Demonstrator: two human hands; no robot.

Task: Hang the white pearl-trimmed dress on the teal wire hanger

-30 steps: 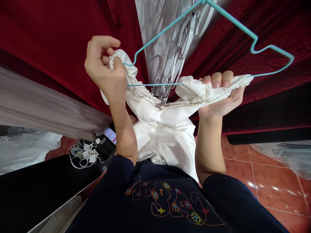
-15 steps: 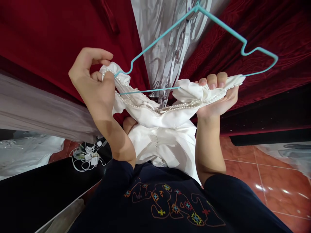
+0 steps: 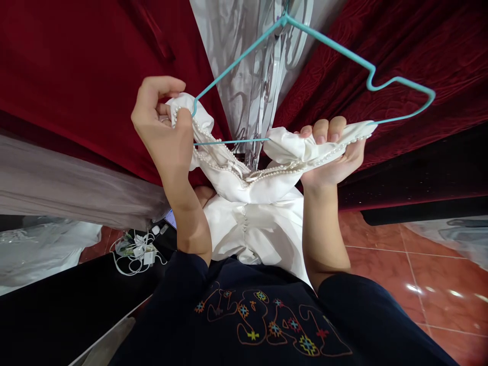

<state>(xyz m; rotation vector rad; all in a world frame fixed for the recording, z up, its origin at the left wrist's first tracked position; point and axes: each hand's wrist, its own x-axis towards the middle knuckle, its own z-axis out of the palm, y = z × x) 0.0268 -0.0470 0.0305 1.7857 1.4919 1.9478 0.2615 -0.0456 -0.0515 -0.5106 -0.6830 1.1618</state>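
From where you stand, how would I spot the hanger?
In front of the red drapes, find the white dress held by the left hand and right hand. The hanger sits at its beaded neckline, one notched shoulder jutting beyond the right hand. Thin and turquoise, it stands out from the white and red cloth around it.

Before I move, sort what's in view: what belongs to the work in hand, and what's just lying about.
In hand:
- white beaded garment, gripped by both hands
- turquoise hanger, partly inside it

Lying about:
- white cables and plugs
- lit screen, mostly hidden
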